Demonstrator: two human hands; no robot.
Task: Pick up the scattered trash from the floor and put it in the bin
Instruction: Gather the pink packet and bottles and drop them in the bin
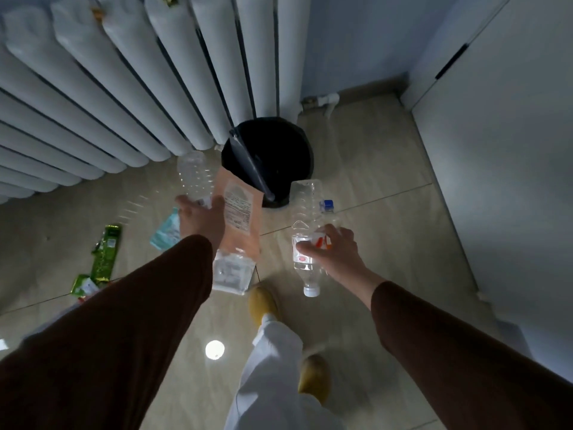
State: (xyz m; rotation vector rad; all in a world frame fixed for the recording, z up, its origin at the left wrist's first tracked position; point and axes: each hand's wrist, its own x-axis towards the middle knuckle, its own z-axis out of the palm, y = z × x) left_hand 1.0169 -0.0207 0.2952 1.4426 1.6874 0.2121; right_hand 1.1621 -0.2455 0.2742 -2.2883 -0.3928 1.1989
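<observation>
Here, I stand over a black-lined bin (279,144) set against a white radiator (124,88), both arms stretched toward it so my load can drop in; my left hand (203,218) is closed round a clear plastic bottle (195,175) and seems also to pin an orange-pink packet (238,218), though I cannot tell whether the clear pouch (231,271) hanging below is part of that packet; the bottle's long axis runs away from me, its base toward the radiator, just left of the bin's rim; my right hand (335,252) wraps a second clear bottle (307,231) at its red-and-white label, base pointing toward the bin, white cap toward my yellow slippers (262,302); a blue-capped bottle (327,207) shows just behind it, held or not I cannot tell. On the tiled floor (372,181) to my left lie a green wrapper (105,252), a smaller green packet (82,285) and a pale blue wrapper (166,232), not yet collected; I judge the task partway done.
</observation>
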